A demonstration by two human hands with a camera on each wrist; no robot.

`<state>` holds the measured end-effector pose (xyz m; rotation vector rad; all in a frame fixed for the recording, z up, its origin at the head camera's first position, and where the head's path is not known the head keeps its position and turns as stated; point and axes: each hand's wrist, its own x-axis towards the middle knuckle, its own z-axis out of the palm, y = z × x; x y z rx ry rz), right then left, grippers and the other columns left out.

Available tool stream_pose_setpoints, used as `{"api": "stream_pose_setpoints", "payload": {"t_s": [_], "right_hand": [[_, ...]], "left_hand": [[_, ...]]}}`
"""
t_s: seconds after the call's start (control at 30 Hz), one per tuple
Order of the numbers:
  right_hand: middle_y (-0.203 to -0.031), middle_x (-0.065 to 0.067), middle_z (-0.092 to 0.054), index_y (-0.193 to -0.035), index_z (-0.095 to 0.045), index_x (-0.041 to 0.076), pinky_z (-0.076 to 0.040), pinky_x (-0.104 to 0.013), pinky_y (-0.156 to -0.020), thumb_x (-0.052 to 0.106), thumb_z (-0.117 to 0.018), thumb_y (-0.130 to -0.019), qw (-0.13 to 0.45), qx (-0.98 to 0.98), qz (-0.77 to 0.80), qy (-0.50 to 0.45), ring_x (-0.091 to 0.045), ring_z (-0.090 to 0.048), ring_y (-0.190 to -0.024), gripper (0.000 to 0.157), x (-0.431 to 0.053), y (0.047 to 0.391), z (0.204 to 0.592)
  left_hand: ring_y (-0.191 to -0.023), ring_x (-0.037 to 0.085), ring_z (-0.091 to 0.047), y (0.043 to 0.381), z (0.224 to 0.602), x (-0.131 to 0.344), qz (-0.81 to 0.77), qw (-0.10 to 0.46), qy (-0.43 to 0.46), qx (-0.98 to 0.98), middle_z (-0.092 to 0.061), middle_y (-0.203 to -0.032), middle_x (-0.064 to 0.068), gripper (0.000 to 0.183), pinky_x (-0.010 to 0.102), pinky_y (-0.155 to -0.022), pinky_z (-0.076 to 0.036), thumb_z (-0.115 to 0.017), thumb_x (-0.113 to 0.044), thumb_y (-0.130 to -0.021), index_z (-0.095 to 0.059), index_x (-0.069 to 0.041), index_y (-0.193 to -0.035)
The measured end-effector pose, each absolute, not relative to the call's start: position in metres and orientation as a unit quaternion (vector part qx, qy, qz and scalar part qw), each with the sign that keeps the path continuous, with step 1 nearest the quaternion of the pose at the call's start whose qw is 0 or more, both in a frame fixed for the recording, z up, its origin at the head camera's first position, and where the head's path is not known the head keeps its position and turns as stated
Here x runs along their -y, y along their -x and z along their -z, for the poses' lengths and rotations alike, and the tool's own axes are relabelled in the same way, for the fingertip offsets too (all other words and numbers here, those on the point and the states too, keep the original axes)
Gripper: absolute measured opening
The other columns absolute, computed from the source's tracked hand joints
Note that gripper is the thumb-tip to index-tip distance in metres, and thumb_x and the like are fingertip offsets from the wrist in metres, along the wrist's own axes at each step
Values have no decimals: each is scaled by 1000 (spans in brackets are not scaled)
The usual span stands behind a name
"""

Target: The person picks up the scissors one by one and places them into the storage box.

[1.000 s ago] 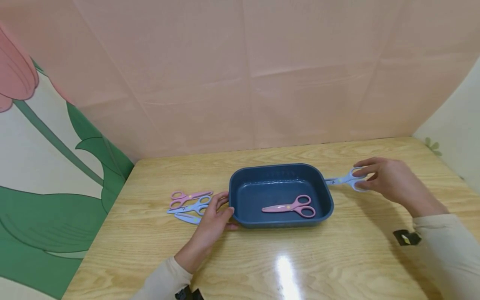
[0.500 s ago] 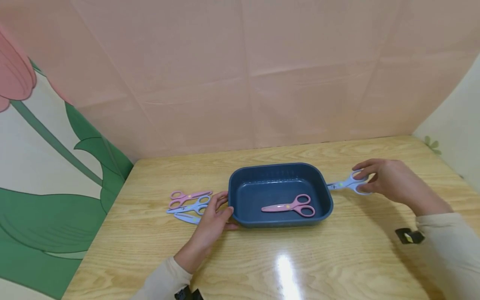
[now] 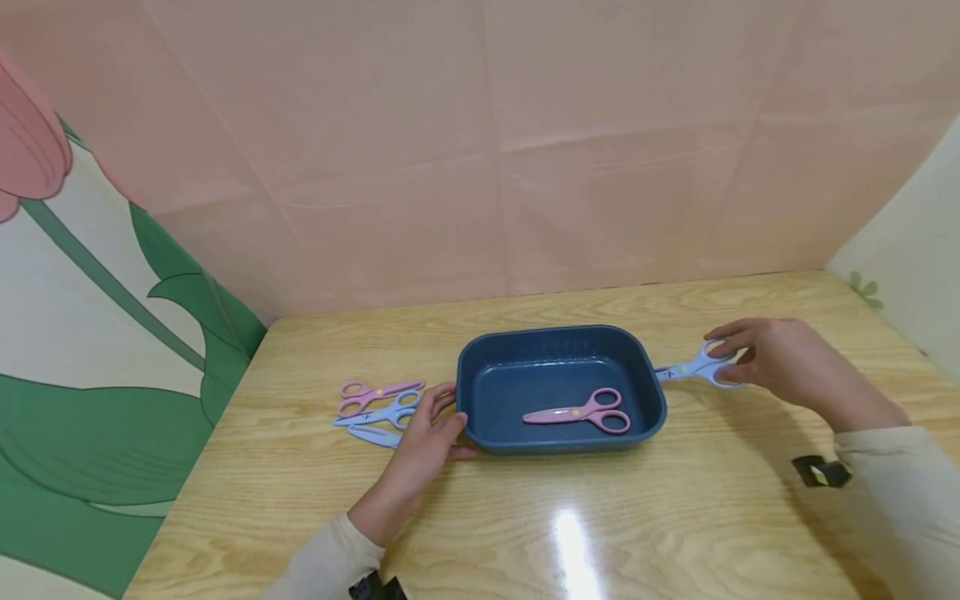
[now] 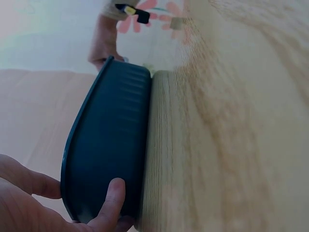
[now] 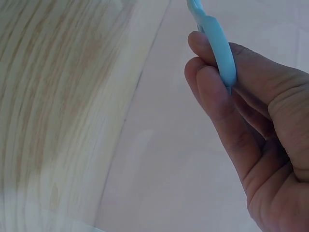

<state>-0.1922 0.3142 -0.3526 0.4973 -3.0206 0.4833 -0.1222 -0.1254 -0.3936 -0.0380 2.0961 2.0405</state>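
Note:
In the head view a dark blue rectangular tray (image 3: 495, 446) stands upright on the table, with pink scissors (image 3: 573, 412) lying in it. My left hand (image 3: 423, 437) holds the tray's left front corner; in the left wrist view one finger (image 4: 114, 193) lies along its outer wall. My right hand (image 3: 787, 362) pinches light blue scissors (image 3: 686, 368) by their handle loops beyond the tray's right end. Their blades point left at the rim; whether they touch it I cannot tell. In the right wrist view, thumb and fingertips hold one blue handle (image 5: 221, 53).
Left of the tray lie pink scissors (image 3: 382, 392), light blue scissors (image 3: 382, 414) and another light blue pair (image 3: 373, 436), partly hidden by my left hand. A pink sheet (image 3: 495, 150) rises behind the wooden table (image 3: 660, 517). A wall stands at the right.
Since a second ago my right hand has shifted slightly right and down with the light blue scissors. My left hand and the tray stay almost where they were.

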Motion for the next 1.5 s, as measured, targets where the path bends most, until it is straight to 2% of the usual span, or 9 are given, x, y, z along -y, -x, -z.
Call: {"api": "stream_pose_setpoints", "payload": {"t_s": [0.17,0.5,0.7,0.83,0.97,1.07,1.2,1.37,1.5], "right_hand": [[-103,-3,-78,-117,-73,8,-48,-20,-60,23,-85,-77,33,975,-148,-163,0,-66,-73,44,-315,192,351],[-102,-7,-78,-126,-67,9,-47,-21,-57,25,-80,-83,74,976,-142,-148,-7,-71,-72,47,-315,190,348],[-95,-7,-79,-116,-74,14,-44,-21,-55,28,-80,-83,117,974,-132,-140,-5,-69,-67,36,-314,188,344],[-89,-5,-79,-114,-75,15,-42,-22,-52,26,-82,-80,147,971,-131,-139,-9,-70,-66,36,-312,186,341],[-101,-9,-78,-115,-75,17,-37,-24,-48,30,-81,-81,158,973,-118,-121,-16,-68,-63,38,-310,183,339],[-118,-11,-73,-113,-76,19,-33,-26,-46,35,-81,-80,161,975,-105,-108,-14,-59,-57,36,-309,182,337],[-127,-9,-69,-110,-78,21,-32,-27,-46,38,-81,-79,166,975,-104,-103,-10,-52,-54,35,-308,181,335],[-122,-10,-71,-111,-77,21,-36,-24,-49,41,-81,-79,158,976,-120,-93,-21,-68,-69,38,-307,182,333],[-122,-8,-72,-110,-78,22,-39,-23,-52,39,-83,-77,162,974,-123,-96,-21,-71,-74,37,-303,180,331]], "left_hand": [[-124,37,-57,122,393,126,-694,110,13,-711,-34,-157,21,48,41,-77,-61,-46,-6,-103,-31,-7,-149],[-124,37,-57,121,393,126,-693,111,21,-712,-33,-157,21,49,40,-77,-61,-46,-6,-103,-31,-7,-150],[-127,37,-55,121,393,127,-691,114,20,-714,-33,-157,20,49,40,-77,-61,-46,-6,-104,-31,-7,-150],[-126,37,-55,121,392,127,-691,114,21,-714,-33,-158,20,49,40,-77,-61,-46,-6,-104,-31,-7,-150],[-125,37,-56,121,392,127,-691,115,22,-714,-33,-157,20,49,40,-77,-61,-46,-7,-104,-31,-7,-150],[-126,37,-56,122,392,127,-690,116,22,-714,-33,-158,20,49,40,-77,-61,-46,-7,-104,-30,-7,-150],[-126,37,-56,122,392,127,-689,115,21,-716,-33,-158,20,50,41,-78,-61,-47,-7,-103,-30,-7,-151],[-126,37,-56,123,392,127,-689,115,19,-716,-33,-157,20,50,40,-78,-61,-47,-7,-103,-31,-7,-150],[-127,37,-55,123,393,126,-689,113,17,-715,-34,-157,21,49,40,-78,-61,-47,-6,-103,-31,-7,-150]]}}
